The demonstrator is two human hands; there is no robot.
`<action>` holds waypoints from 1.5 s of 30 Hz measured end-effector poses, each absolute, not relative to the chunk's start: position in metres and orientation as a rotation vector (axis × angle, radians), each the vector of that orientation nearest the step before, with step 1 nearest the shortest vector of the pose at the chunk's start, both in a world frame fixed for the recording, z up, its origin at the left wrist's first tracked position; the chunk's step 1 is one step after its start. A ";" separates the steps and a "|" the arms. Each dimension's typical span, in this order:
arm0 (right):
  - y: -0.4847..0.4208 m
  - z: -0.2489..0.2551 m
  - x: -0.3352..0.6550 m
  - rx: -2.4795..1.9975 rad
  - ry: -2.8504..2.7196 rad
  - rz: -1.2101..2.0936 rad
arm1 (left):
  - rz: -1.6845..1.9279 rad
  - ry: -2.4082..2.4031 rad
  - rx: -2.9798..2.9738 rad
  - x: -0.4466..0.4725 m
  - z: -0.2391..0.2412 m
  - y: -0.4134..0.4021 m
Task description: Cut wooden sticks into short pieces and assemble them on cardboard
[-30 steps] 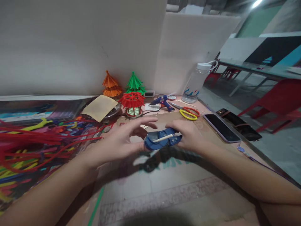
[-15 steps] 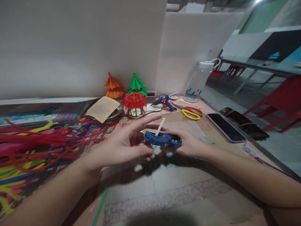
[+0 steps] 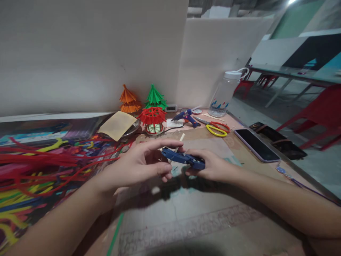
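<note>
My right hand (image 3: pixel 206 163) is closed around the right end of a dark blue, curved, hard-looking object (image 3: pixel 179 157), held above the table. A thin cream stick (image 3: pixel 182 137) stands up slanted behind it; whether the two are joined I cannot tell. My left hand (image 3: pixel 149 160) is by the left end of the blue object, its thumb and curved index finger apart on either side. The index fingertip is close to the stick; whether it touches I cannot make out. The left hand's other fingers are partly hidden.
Behind stand a red lantern-like craft (image 3: pixel 153 119), green (image 3: pixel 154 96) and orange (image 3: pixel 128 99) trees, a glue gun (image 3: pixel 186 117), scissors (image 3: pixel 216 128) and a water bottle (image 3: pixel 221 96). A phone (image 3: pixel 255 145) lies right. Colourful pipe cleaners (image 3: pixel 39 167) heap at left.
The blue object has tilted, so its upper side shows less and the stick shows lower. My left index finger has bent down from a stretched pose towards the stick.
</note>
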State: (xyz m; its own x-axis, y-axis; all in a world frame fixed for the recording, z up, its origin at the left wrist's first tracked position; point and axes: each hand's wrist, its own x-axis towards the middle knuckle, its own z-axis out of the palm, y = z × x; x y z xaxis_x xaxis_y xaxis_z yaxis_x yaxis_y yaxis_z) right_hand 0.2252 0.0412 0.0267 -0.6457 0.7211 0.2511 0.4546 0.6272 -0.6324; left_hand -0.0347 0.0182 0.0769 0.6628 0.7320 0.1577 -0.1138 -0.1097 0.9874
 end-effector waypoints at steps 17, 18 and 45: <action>0.040 0.027 0.224 -1.031 -2.355 0.848 | 0.768 0.546 1.555 -0.036 0.074 0.021; 0.040 0.027 0.224 -1.022 -2.360 0.830 | 0.769 0.535 1.567 -0.036 0.073 0.021; 0.049 0.067 0.264 -0.667 -2.258 -0.904 | 0.978 0.662 2.262 -0.033 0.078 0.007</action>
State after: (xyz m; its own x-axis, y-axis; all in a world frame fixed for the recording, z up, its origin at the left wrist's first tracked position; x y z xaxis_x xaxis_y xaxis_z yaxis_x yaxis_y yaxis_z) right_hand 0.2638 0.0495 0.0670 -0.6873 0.2217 0.6917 0.6378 0.6400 0.4285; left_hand -0.0333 0.0070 0.0777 0.6080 0.6343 0.4774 0.2078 -0.7076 0.6754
